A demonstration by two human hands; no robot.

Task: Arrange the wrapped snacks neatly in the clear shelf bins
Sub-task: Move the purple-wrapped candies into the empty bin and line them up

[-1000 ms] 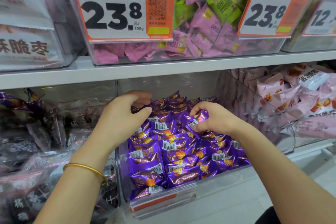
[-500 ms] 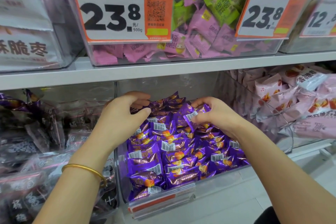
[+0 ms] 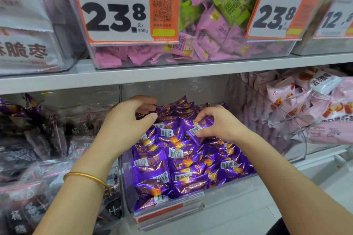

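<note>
Rows of purple wrapped snacks with orange fruit pictures and barcodes fill a clear bin on the lower shelf. My right hand pinches one purple snack between thumb and fingers, just above the back rows. My left hand hovers at the bin's back left with curled fingers reaching into the rear snacks; whether it holds one is hidden. A gold bangle circles my left wrist.
The upper shelf carries a bin of pink and green snacks with orange price tags. Dark packets fill the bin to the left, pale pink packets the bin to the right.
My right hand has lifted its purple snack up and back toward the rear rows and turned it barcode up. My left hand stayed at the back left of the bin.
</note>
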